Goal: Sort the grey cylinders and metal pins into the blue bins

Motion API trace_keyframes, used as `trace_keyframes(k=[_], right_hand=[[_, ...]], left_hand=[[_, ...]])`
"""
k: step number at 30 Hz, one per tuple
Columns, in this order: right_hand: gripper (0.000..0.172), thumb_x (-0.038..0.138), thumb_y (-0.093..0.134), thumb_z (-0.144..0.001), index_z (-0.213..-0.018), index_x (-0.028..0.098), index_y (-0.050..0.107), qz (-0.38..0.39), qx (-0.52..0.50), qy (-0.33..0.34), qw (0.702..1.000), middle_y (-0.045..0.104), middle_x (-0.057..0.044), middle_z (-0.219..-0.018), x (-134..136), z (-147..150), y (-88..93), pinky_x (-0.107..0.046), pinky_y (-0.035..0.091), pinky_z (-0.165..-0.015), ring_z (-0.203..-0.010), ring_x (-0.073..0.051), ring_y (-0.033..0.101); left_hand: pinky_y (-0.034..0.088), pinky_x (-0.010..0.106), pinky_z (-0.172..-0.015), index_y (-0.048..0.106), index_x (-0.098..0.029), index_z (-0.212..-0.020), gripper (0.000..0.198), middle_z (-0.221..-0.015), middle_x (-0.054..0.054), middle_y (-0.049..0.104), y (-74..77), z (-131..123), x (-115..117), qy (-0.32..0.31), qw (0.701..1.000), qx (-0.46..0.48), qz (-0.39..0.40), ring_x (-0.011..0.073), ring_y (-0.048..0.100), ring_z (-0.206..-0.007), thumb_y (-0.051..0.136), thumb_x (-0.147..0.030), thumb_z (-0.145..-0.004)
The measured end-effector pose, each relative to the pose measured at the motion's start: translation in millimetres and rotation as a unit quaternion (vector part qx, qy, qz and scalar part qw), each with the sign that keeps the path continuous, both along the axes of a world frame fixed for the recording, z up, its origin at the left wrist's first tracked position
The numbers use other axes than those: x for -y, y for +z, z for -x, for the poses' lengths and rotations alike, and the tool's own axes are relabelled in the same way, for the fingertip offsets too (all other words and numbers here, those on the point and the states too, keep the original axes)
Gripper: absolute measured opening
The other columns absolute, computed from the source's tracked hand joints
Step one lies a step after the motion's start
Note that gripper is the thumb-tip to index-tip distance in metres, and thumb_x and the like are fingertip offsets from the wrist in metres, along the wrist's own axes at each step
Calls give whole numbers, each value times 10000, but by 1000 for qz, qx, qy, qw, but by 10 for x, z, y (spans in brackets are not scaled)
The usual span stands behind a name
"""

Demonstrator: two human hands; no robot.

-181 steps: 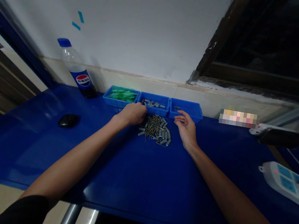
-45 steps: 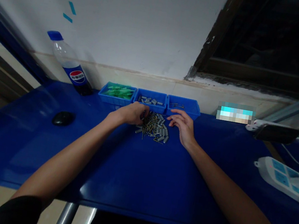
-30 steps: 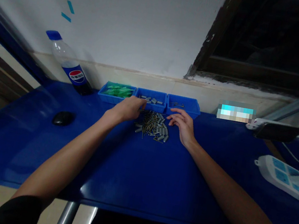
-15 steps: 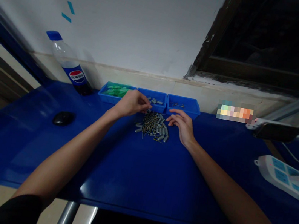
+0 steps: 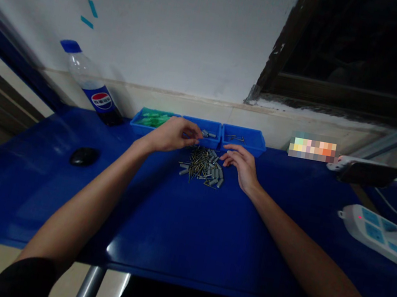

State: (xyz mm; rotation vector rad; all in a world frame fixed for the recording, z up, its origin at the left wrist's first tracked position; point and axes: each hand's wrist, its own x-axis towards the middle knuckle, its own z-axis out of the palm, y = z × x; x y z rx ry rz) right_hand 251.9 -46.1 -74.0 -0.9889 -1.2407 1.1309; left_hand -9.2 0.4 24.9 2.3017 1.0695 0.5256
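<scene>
A mixed pile of thin screws (image 5: pixel 200 161) and grey cylindrical plugs (image 5: pixel 216 173) lies on the blue table. My left hand (image 5: pixel 174 134) is over the pile's far left side, near the middle blue bin (image 5: pixel 200 140). Its thumb and fingers are apart, and I see nothing between them. Just right of the pile is my right hand (image 5: pixel 241 165), palm turned inward, fingers loosely spread and holding nothing visible. Grey plugs lie in the middle bin, partly hidden by my left hand. A few screws lie in the right bin (image 5: pixel 246 149); green pieces (image 5: pixel 156 118) fill the left bin (image 5: pixel 137 127).
A cola bottle (image 5: pixel 90 87) stands at the back left, with a black mouse (image 5: pixel 84 156) in front of it. To the right are a propped phone (image 5: pixel 371 174) and a white power strip (image 5: pixel 378 232). The wall (image 5: pixel 186 40) rises directly behind the bins.
My left thumb and fingertips have parted from a near pinch, and that hand has shifted slightly left. My right hand has barely moved.
</scene>
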Motion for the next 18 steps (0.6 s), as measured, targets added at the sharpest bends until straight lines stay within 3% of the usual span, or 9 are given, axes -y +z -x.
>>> trace_keyframes(k=[3, 5, 8, 12, 18], right_hand=[[209, 353, 706, -861, -1030, 246, 768, 1, 4, 1, 1000, 775, -19, -803, -2, -5, -1, -332, 496, -654, -627, -164, 656], [215, 358, 706, -858, -1029, 244, 766, 4, 7, -1, 1000, 772, -18, -803, 1, -4, 4, -332, 497, -657, -628, -165, 654], [221, 362, 706, -857, -1035, 244, 766, 3, 7, 0, 1000, 773, -18, -806, 6, 0, 7, -335, 498, -660, -627, -165, 651], [211, 349, 703, -861, -1031, 242, 768, -2, 1, 4, 1000, 776, -23, -804, 6, 3, 2, -336, 491, -653, -623, -165, 649], [197, 348, 705, -862, -1017, 244, 768, 1, 5, 1, 1000, 776, -20, -800, 8, 10, 11, -340, 489, -655, -620, -165, 647]], left_hand=[[557, 259, -801, 756, -171, -1123, 292, -1029, 64, 799, 59, 81, 24, -55, 978, -200, 33, 178, 733, -914, 725, -132, -835], [530, 250, -717, 741, -175, -1162, 400, -979, 51, 790, 45, 98, 43, -59, 961, -264, 53, 182, 713, -861, 766, -88, -772], [494, 248, -653, 727, -179, -1180, 481, -971, 42, 772, -36, 71, 48, -49, 950, -302, 57, 184, 687, -810, 803, -76, -715], [452, 236, -611, 727, -177, -1142, 441, -952, 31, 764, -143, 15, 21, -40, 947, -317, 42, 163, 661, -760, 729, -33, -725], [400, 228, -572, 729, -181, -1044, 377, -855, 29, 768, -141, 2, 11, -49, 955, -292, 26, 147, 653, -717, 614, 14, -743]])
